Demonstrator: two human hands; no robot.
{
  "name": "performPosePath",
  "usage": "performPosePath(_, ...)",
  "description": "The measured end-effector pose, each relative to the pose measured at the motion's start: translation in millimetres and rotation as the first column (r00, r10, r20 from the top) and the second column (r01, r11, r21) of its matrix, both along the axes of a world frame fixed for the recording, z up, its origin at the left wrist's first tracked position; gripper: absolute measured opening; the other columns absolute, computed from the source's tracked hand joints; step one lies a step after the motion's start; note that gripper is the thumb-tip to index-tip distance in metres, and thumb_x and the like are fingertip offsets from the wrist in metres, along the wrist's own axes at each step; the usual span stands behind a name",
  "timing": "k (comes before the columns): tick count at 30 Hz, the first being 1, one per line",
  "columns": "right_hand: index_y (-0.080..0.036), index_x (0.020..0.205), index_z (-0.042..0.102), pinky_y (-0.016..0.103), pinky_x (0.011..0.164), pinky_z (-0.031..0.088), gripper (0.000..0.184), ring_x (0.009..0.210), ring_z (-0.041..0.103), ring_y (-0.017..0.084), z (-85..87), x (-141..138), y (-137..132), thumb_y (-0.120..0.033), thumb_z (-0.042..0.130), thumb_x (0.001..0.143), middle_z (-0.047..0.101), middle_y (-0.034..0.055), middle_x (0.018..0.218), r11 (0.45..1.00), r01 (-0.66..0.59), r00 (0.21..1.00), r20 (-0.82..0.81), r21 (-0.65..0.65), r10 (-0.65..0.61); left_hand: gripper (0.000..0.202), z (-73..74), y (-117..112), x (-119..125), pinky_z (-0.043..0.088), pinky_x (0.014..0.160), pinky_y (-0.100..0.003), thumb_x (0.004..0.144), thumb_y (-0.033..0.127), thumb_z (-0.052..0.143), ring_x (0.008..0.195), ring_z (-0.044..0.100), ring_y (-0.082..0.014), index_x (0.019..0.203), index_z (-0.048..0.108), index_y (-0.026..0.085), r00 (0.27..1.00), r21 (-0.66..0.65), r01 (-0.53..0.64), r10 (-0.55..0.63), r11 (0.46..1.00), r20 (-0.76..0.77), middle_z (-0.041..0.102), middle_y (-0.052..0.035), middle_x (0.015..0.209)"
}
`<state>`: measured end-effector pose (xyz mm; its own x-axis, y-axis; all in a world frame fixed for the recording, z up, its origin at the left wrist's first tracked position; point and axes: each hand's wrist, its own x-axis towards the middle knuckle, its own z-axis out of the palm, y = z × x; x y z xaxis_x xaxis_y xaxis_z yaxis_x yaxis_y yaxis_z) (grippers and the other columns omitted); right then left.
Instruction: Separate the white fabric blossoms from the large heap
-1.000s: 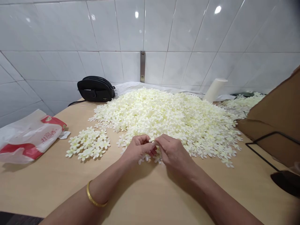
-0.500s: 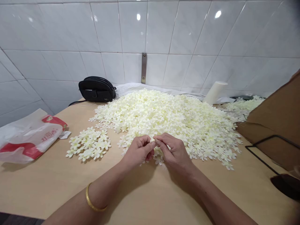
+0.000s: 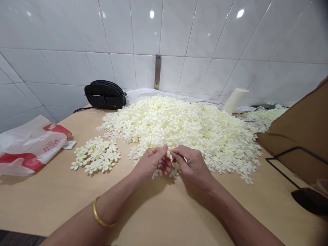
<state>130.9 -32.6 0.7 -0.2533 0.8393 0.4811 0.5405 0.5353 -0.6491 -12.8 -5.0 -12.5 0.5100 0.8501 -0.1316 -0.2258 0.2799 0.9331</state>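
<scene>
A large heap of pale cream artificial flowers (image 3: pixel 176 119) lies before me, and both my hands meet at its near edge. My left hand (image 3: pixel 153 162) has its thumb raised and its fingers loosely curled, the thumb apart from them. Thumb and forefinger of my right hand (image 3: pixel 191 164) are pinched together on a small pale flower (image 3: pixel 169 155), mostly hidden between the hands. More flowers lie just under and behind my fingertips. To the left of my left hand sits a smaller, separate cluster of flowers (image 3: pixel 96 155).
A black pouch (image 3: pixel 105 95) stands at the back left. A white and red plastic bag (image 3: pixel 33 147) lies at the left edge. A white cylinder (image 3: pixel 235 100) leans behind the heap. Brown cardboard (image 3: pixel 297 136) and a black wire frame (image 3: pixel 283 172) are at right.
The left thumb has lifted away from the pinch and the left fingers have loosened. My right hand keeps its pinch in nearly the same place. The view has tilted slightly.
</scene>
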Motion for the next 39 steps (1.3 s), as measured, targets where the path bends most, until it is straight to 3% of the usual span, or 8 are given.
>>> performPosePath(7, -0.016, 0.065, 0.050, 0.021, 0.052, 0.034, 0.020, 0.053, 0.045, 0.009, -1.8, 1.3, 2.1, -0.017, 0.039, 0.082, 0.049, -0.0004, 0.060, 0.995, 0.101, 0.993, 0.057, 0.007, -0.101, 0.020, 0.8, -1.0, -0.7, 0.042, 0.049, -0.022, 0.065, 0.027, 0.064, 0.048, 0.055, -0.0102, 0.065, 0.053, 0.011, 0.994, -0.021, 0.094, -0.093, 0.995, 0.063, 0.059, -0.0032, 0.056)
performPosePath(12, -0.017, 0.065, 0.048, 0.020, 0.052, 0.034, 0.021, 0.053, 0.044, 0.009, -2.1, 2.0, 0.8, -0.019, 0.038, 0.083, 0.048, -0.0018, 0.058, 0.993, 0.109, 0.994, 0.002, -0.050, -0.110, 0.018, 1.8, 0.7, -1.6, 0.042, 0.047, -0.021, 0.068, 0.027, 0.062, 0.049, 0.056, -0.0108, 0.065, 0.053, 0.011, 0.992, -0.038, 0.093, -0.089, 0.995, 0.084, 0.060, -0.0040, 0.057)
performPosePath(19, -0.017, 0.071, 0.058, 0.021, 0.058, 0.038, 0.020, 0.060, 0.051, 0.010, 2.6, 1.1, 0.1, -0.015, 0.041, 0.081, 0.057, -0.0002, 0.064, 0.999, -0.036, 0.998, -0.042, -0.007, 0.035, 0.027, 2.3, 2.7, -1.0, 0.040, 0.044, -0.022, 0.073, 0.036, 0.055, 0.044, 0.053, -0.0105, 0.064, 0.053, 0.010, 0.994, -0.070, -0.001, 0.009, 0.998, 0.106, 0.058, -0.0043, 0.054)
performPosePath(25, -0.017, 0.068, 0.056, 0.020, 0.056, 0.036, 0.020, 0.056, 0.048, 0.008, 2.7, 1.5, -1.6, -0.012, 0.041, 0.080, 0.054, -0.0017, 0.060, 1.000, 0.000, 1.000, -0.029, -0.027, 0.000, 0.035, 0.8, 3.5, -0.4, 0.041, 0.047, -0.024, 0.076, 0.047, 0.044, 0.046, 0.054, -0.0135, 0.063, 0.046, 0.015, 0.993, -0.136, 0.009, 0.008, 0.991, 0.119, 0.058, -0.0055, 0.053)
performPosePath(34, -0.017, 0.066, 0.051, 0.021, 0.053, 0.034, 0.022, 0.055, 0.044, 0.009, -3.9, -0.6, -1.5, -0.013, 0.036, 0.082, 0.049, -0.0005, 0.061, 0.998, 0.054, 0.998, 0.024, -0.043, -0.053, 0.019, 5.2, 4.9, -5.7, 0.041, 0.051, -0.023, 0.070, 0.029, 0.058, 0.051, 0.055, -0.0117, 0.063, 0.052, 0.012, 0.990, -0.041, 0.032, -0.026, 0.999, 0.140, 0.059, -0.0044, 0.059)
performPosePath(39, -0.017, 0.065, 0.050, 0.021, 0.054, 0.034, 0.021, 0.056, 0.043, 0.010, -2.5, -2.4, -1.3, -0.011, 0.036, 0.080, 0.048, 0.0007, 0.063, 0.999, 0.039, 0.995, 0.093, 0.022, -0.041, 0.025, 6.9, 3.2, -5.4, 0.041, 0.049, -0.023, 0.071, 0.035, 0.057, 0.050, 0.054, -0.0113, 0.061, 0.049, 0.013, 0.995, -0.016, 0.031, -0.030, 0.999, 0.093, 0.058, -0.0026, 0.058)
